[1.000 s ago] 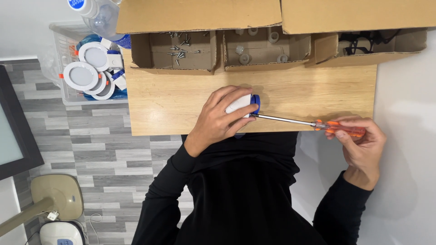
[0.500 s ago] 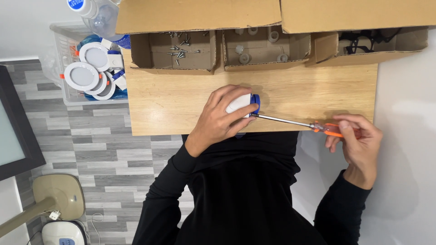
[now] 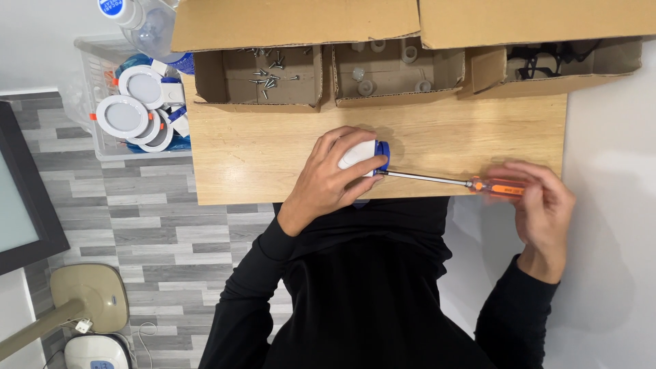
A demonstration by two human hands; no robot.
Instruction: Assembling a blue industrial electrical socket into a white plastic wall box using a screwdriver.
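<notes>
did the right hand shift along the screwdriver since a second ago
No, barely: the right hand stays on the orange screwdriver handle just past the wooden board's right edge; only its fingers have shifted around the handle.

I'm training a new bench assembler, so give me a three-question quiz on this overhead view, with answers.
1. True or false: the left hand holds the white and blue part down on the wooden board.
2. Which cardboard box holds loose screws? A) left box B) middle box C) right box
3. Fill in: the right hand grips the ______ handle of the screwdriver.

Key
1. True. Its fingers wrap over the part.
2. A. The left box holds the screws.
3. Orange. The metal shaft runs from it to the part's blue end.
</notes>
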